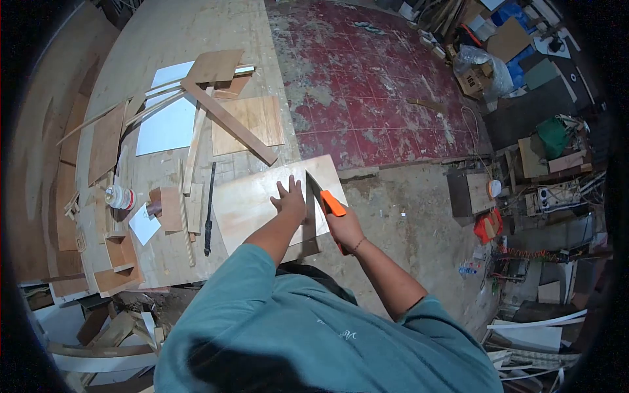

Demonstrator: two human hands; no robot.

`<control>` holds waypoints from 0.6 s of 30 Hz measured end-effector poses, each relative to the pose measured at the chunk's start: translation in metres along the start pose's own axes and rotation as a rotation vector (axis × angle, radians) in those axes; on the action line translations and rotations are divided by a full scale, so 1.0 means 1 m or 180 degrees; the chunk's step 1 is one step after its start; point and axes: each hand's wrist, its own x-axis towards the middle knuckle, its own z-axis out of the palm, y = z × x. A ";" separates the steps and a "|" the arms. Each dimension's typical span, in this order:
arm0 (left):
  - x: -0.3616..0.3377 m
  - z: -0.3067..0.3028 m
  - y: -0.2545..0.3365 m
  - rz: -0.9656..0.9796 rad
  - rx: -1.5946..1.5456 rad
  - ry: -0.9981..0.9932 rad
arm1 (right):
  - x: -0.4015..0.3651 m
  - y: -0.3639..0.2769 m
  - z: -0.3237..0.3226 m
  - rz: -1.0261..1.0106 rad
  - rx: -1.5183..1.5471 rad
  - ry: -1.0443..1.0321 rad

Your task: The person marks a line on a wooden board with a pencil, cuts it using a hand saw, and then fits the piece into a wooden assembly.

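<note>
A pale plywood board [252,208] lies at the table's near right edge, its right end reaching past the edge. My left hand [290,202] rests flat on it with the fingers spread. In my right hand [345,229] is the orange handle of a hand saw [333,204], the fingers wrapped round it. The dark saw blade stands in the board near its right end, just right of my left hand. Part of the blade and the lower handle are hidden by the board and my hand.
Left of the board lie a black rod-like tool [209,216], wood strips and a white tub [120,196]. Farther up the table [223,26] are a white sheet [165,128], a long wooden bar [232,123] and a square plywood piece [262,121]. Clutter lines the right wall.
</note>
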 end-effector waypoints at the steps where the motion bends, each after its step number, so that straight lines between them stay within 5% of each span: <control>1: 0.018 0.008 0.000 -0.0106 -0.0149 0.0120 | 0.005 -0.001 0.004 -0.0430 -0.0099 0.0075; 3: 0.055 0.051 0.002 -0.0170 0.0045 0.0481 | 0.003 -0.002 0.001 -0.0133 -0.0210 -0.0036; 5: 0.021 0.018 0.004 -0.0167 -0.0004 0.0143 | -0.002 -0.009 -0.010 0.0217 -0.0189 -0.0208; 8: 0.012 0.011 0.008 -0.0114 -0.0063 -0.0038 | -0.010 0.013 -0.017 -0.0125 -0.0290 -0.0160; 16: 0.001 0.014 0.011 0.0062 0.0157 -0.0138 | -0.051 -0.008 -0.042 0.0624 0.0163 -0.0182; 18: -0.003 0.017 0.005 0.0172 0.0194 -0.0173 | -0.057 -0.010 -0.037 0.0354 0.0158 -0.0181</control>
